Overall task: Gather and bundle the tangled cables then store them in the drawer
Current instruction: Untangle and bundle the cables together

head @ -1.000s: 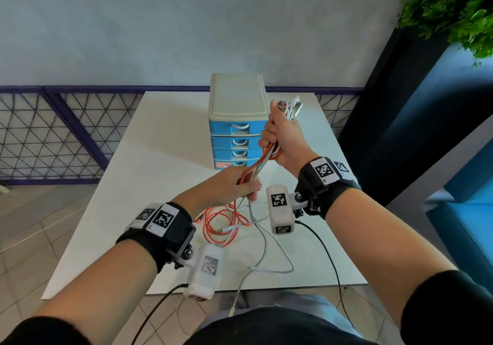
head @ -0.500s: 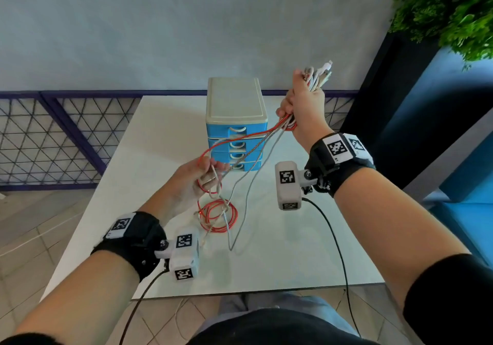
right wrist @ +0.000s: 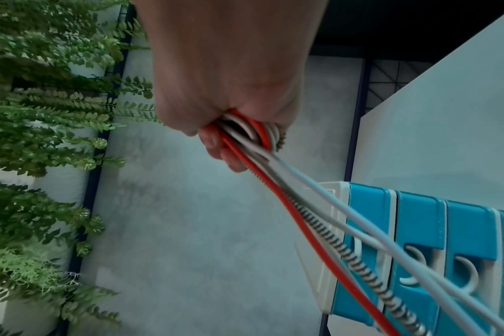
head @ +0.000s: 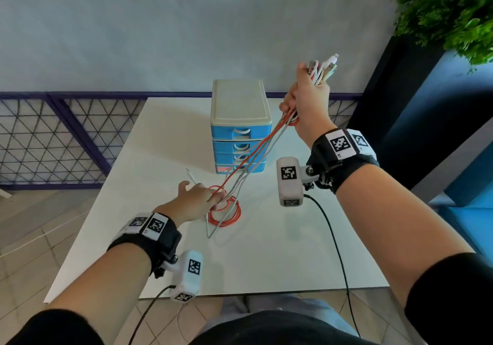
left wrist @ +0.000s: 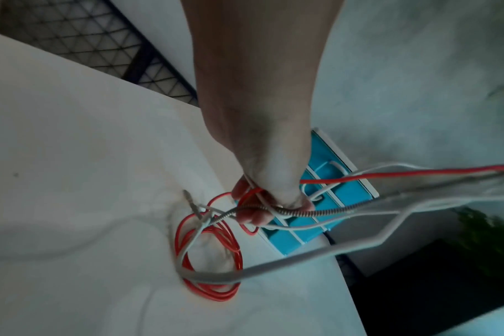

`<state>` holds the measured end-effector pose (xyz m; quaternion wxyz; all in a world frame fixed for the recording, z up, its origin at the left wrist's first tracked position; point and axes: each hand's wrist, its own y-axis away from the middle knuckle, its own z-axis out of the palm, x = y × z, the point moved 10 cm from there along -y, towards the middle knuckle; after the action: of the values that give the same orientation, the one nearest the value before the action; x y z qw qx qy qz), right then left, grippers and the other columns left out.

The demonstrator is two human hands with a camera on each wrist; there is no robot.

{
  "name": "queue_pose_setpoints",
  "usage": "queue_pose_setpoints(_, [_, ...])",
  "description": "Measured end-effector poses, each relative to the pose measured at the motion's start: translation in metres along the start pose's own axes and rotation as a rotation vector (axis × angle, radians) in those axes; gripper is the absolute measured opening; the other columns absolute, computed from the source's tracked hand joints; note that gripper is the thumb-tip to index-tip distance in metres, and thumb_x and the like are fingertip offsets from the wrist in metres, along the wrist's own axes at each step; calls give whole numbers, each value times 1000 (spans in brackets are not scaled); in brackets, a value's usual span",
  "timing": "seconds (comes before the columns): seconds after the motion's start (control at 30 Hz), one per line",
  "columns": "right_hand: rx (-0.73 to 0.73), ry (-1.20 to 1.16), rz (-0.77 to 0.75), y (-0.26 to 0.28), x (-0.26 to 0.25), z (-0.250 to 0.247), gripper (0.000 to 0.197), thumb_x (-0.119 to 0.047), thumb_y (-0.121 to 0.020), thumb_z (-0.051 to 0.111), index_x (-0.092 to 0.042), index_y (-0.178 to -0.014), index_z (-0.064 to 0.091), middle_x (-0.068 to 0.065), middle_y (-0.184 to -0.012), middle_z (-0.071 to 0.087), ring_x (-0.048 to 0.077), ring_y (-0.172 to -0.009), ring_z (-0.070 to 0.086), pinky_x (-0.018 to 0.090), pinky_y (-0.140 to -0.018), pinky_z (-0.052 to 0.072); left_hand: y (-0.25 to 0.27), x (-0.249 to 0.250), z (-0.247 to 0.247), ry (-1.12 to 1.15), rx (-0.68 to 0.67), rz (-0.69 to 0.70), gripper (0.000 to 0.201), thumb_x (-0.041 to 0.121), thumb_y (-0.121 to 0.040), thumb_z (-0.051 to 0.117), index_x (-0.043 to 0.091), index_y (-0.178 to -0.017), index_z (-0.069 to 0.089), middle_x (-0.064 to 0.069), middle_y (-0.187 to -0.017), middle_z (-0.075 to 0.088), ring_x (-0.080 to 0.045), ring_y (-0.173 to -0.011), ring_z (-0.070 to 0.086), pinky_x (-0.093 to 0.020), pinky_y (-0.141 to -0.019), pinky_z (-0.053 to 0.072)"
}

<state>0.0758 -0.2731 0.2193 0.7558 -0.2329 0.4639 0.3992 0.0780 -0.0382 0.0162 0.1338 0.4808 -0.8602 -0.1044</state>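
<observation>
Several cables point(head: 253, 158), red, white and metal-sprung, run taut from my raised right hand point(head: 306, 99) down to my left hand point(head: 202, 198). My right hand point(right wrist: 230, 127) grips their gathered ends in a fist, plugs point(head: 326, 68) sticking out above it. Low over the table, my left hand point(left wrist: 268, 200) holds the strands between curled fingers. A red coil point(head: 226, 212) point(left wrist: 210, 257) lies on the table under it, with a white loop trailing toward me. The blue drawer unit point(head: 238, 134) point(right wrist: 423, 250) stands behind, all drawers closed.
The white table point(head: 266, 259) has a wire-mesh fence point(head: 53, 136) to its left and back. A dark planter with green foliage point(head: 450, 11) stands at the right, near my raised hand. A loose white cable end point(head: 190, 175) lies left of the drawers.
My right hand rose higher and to the right, pulling the cables straight. My left hand slid down along them toward the table, by the red coil.
</observation>
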Motion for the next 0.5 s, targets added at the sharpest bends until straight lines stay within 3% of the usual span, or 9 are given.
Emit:
queue_pose_setpoints(0.07, [4,5,7,1,1,-1,34,-29,-96,55,-16,-71,34,-2,-46,30,10,-35,28,22,-39,31,1,-9,0,187,27,-52,45,43,-101,23,34,-83,64,12,-82,63,-10,-102,58,-30,-105,18])
queue_pose_setpoints(0.13, [-1,7,10,4,3,0,36,-30,-96,55,-16,-69,33,-3,-45,30,10,-34,28,22,-39,31,2,-16,6,492,5,-90,42,51,-96,35,26,-78,63,10,-76,65,-6,-85,60,-10,-92,26])
queue_pose_setpoints(0.2, [-8,14,14,6,7,-1,38,-30,-96,54,-17,-67,32,-4,-43,29,10,-34,27,22,-38,31,0,-10,8,839,-46,-22,21,43,-89,56,23,-85,60,10,-81,66,-16,-91,64,-17,-88,39])
queue_pose_setpoints(0.27, [-25,14,29,9,14,0,40,-30,-97,53,-17,-66,32,-4,-43,28,9,-33,27,21,-38,30,-2,-4,-12,990,-14,42,5,25,-90,59,25,-95,57,3,-97,65,-18,-100,59,-22,-80,44])
queue_pose_setpoints(0.4, [-87,13,69,16,29,8,42,-31,-97,52,-18,-63,32,-5,-42,28,9,-32,26,19,-38,30,-8,2,-80,1167,284,60,50,39,-70,50,26,-118,57,2,-118,53,-12,-106,50,-30,-93,39])
queue_pose_setpoints(0.43, [-101,11,84,18,34,10,42,-31,-97,53,-18,-63,32,-6,-42,27,8,-32,25,19,-37,30,-5,9,-96,1231,319,48,53,44,-72,49,26,-121,56,5,-119,54,-9,-104,53,-26,-92,40])
queue_pose_setpoints(0.5, [-118,12,117,23,42,14,43,-33,-97,53,-18,-63,32,-6,-42,26,8,-32,24,18,-36,29,-3,33,-115,1293,289,108,41,51,-86,46,29,-117,61,9,-117,61,-1,-99,60,-16,-87,44])
